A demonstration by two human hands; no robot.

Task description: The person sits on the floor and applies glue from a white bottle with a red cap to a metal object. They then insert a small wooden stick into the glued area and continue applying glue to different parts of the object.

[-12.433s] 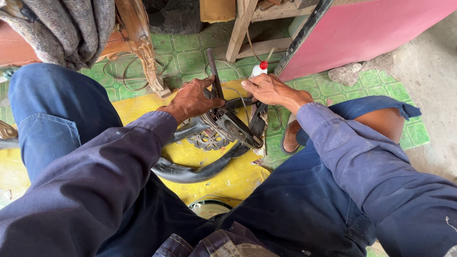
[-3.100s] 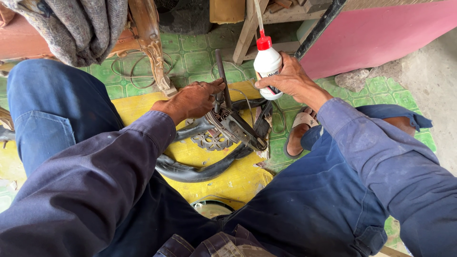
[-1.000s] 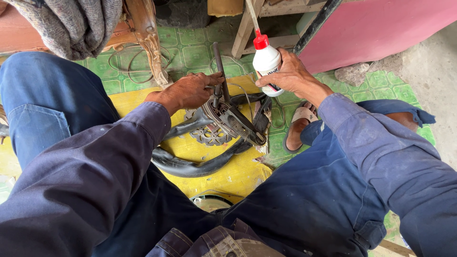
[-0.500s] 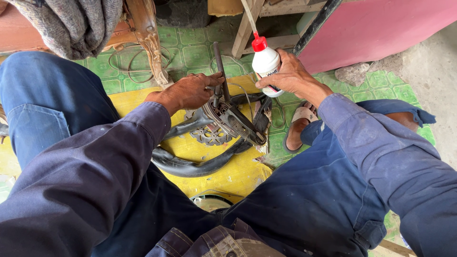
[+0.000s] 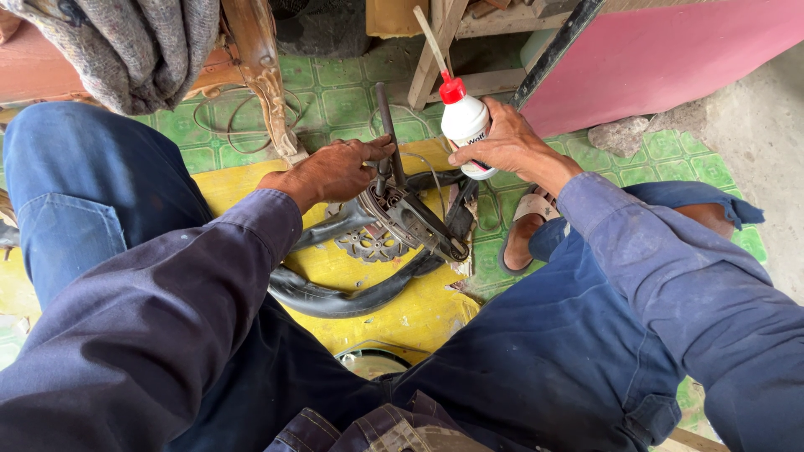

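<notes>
A green tiled floor with a yellow sheet spread over it serves as the workplace, a pink panel leaning at the far right and a carved wooden leg at the far left. The right hand is wrapped tight around a white squeeze bottle with a red nozzle, held upright just above and beside a greasy metal bicycle assembly. The left hand lies on that assembly, fingers closed over its upper end beside a thin dark rod, pinning it to the sheet. A toothed sprocket and a curved black rubber strip lie under and before it. To dose cleanly, I judge the nozzle should tip slowly over the joint, with a gentle squeeze, while the left hand keeps the part from rolling. Both forearms reach forward between the spread knees, right wrist cocked upward, left wrist flat and bearing down.
</notes>
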